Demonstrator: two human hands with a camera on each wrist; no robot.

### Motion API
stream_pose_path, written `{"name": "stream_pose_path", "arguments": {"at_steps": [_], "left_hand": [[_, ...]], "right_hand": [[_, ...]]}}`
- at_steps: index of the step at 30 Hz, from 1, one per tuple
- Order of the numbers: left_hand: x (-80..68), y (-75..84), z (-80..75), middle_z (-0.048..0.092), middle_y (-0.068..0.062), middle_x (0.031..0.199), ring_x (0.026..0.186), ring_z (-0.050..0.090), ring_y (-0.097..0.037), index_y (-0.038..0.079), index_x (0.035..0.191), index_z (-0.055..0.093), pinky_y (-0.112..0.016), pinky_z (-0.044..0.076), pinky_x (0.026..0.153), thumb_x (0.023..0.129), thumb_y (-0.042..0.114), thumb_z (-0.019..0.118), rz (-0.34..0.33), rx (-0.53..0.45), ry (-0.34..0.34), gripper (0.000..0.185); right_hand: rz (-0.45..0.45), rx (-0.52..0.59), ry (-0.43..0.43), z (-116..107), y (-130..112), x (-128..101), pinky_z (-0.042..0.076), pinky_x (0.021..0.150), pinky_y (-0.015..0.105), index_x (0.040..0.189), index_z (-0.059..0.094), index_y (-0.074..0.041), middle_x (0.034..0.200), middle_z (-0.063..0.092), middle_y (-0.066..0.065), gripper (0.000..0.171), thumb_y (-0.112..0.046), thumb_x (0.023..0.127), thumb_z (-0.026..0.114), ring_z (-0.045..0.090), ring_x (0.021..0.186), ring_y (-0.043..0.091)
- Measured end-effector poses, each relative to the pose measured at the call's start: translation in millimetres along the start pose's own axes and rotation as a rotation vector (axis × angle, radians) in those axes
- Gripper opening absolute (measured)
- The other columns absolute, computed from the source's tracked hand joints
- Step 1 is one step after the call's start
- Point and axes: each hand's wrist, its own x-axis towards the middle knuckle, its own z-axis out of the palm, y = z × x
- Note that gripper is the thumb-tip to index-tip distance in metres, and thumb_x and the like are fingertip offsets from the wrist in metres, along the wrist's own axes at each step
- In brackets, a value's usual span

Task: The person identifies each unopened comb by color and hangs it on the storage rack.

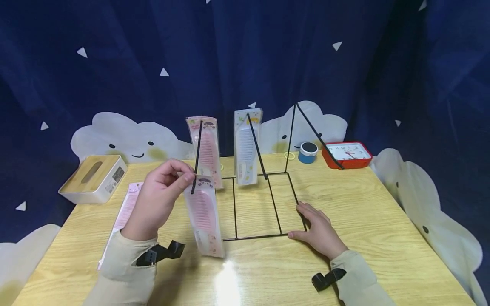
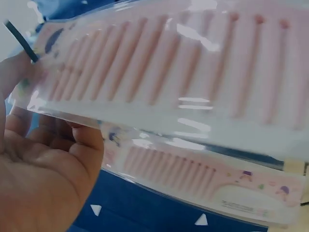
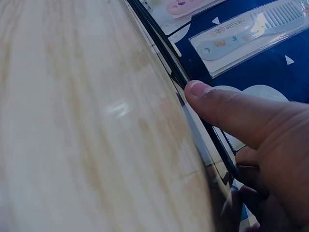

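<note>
My left hand [image 1: 158, 197] pinches the top edge of a pink comb in a clear package [image 1: 204, 216], which hangs down at the front tip of the left rod [image 1: 197, 159] of a black wire rack [image 1: 256, 237]. In the left wrist view the rod's end shows beside the thumb at the package's top. Another packaged pink comb [image 1: 207, 148] hangs farther back on that rod. A packaged pale blue comb [image 1: 246, 148] hangs at the middle rod. My right hand [image 1: 319, 231] rests at the rack's front right corner, its thumb [image 3: 217, 99] against the front wire.
One more packaged pink comb [image 1: 128, 206] lies on the table left of my left forearm. A white tissue box with a wooden lid [image 1: 115, 178] stands back left. Behind the rack's bare right rod [image 1: 310, 123] are a small blue cylinder [image 1: 307, 157] and a red clock [image 1: 365, 160].
</note>
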Motion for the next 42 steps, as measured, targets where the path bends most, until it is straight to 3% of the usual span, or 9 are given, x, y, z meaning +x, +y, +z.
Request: {"name": "stream_pose_path", "arguments": {"at_steps": [8,14,19,27,33,38,42], "left_hand": [[27.5,-23.8,0.7,0.063,0.001,0.089,0.081,0.054,-0.012,0.012,0.099,0.066,-0.024,0.047,0.071,0.098,0.008,0.065,-0.038,-0.024,0.107,0.005],[52.4,-40.6,4.7,0.058,0.004,0.081,0.073,0.049,-0.012,0.012,0.092,0.063,-0.022,0.041,0.061,0.094,0.012,0.071,-0.002,0.099,0.301,0.009],[69.6,-49.5,6.3,0.057,0.003,0.084,0.076,0.049,-0.013,0.009,0.091,0.060,-0.023,0.040,0.062,0.093,0.019,0.073,0.005,0.177,0.380,0.017],[90.0,-53.3,3.2,0.059,0.005,0.085,0.078,0.051,-0.012,0.011,0.092,0.062,-0.024,0.041,0.068,0.091,0.027,0.076,-0.014,0.246,0.452,0.022],[98.9,-54.5,-0.3,0.058,0.008,0.083,0.074,0.052,-0.009,0.012,0.094,0.058,-0.022,0.041,0.066,0.088,0.023,0.080,0.029,0.235,0.488,0.026],[100.3,-63.8,-6.2,0.058,0.007,0.084,0.075,0.052,-0.009,0.005,0.103,0.056,-0.020,0.041,0.066,0.089,0.019,0.078,0.056,0.215,0.458,0.029],[97.5,-79.1,-17.7,0.056,0.008,0.087,0.079,0.050,-0.008,-0.001,0.111,0.056,-0.022,0.040,0.071,0.094,0.020,0.073,0.038,0.209,0.452,0.032]], "right_hand": [[0.012,-0.001,-0.005,0,-1,0,0.013,0.116,0.060,0.148,0.044,0.003,0.157,0.038,0.019,0.096,-0.045,0.076,0.086,0.029,0.146,0.039],[0.012,-0.007,-0.006,-1,-1,0,0.013,0.116,0.060,0.148,0.044,0.003,0.157,0.038,0.019,0.096,-0.045,0.076,0.086,0.029,0.146,0.038],[0.015,-0.011,-0.009,0,-1,1,0.013,0.116,0.060,0.149,0.044,0.003,0.158,0.038,0.018,0.097,-0.046,0.076,0.085,0.029,0.146,0.038],[0.009,-0.017,-0.008,2,0,2,0.013,0.116,0.060,0.149,0.044,0.002,0.158,0.038,0.017,0.098,-0.049,0.075,0.085,0.029,0.147,0.038],[0.003,-0.010,-0.006,2,0,2,0.013,0.116,0.060,0.148,0.045,0.002,0.158,0.038,0.016,0.097,-0.048,0.075,0.085,0.029,0.147,0.038],[-0.003,-0.013,-0.001,2,1,2,0.013,0.116,0.059,0.149,0.044,0.002,0.157,0.039,0.017,0.097,-0.048,0.075,0.085,0.029,0.147,0.038],[0.002,-0.012,-0.002,1,2,1,0.013,0.116,0.059,0.149,0.044,0.002,0.158,0.038,0.017,0.098,-0.048,0.075,0.085,0.029,0.147,0.038]]}}
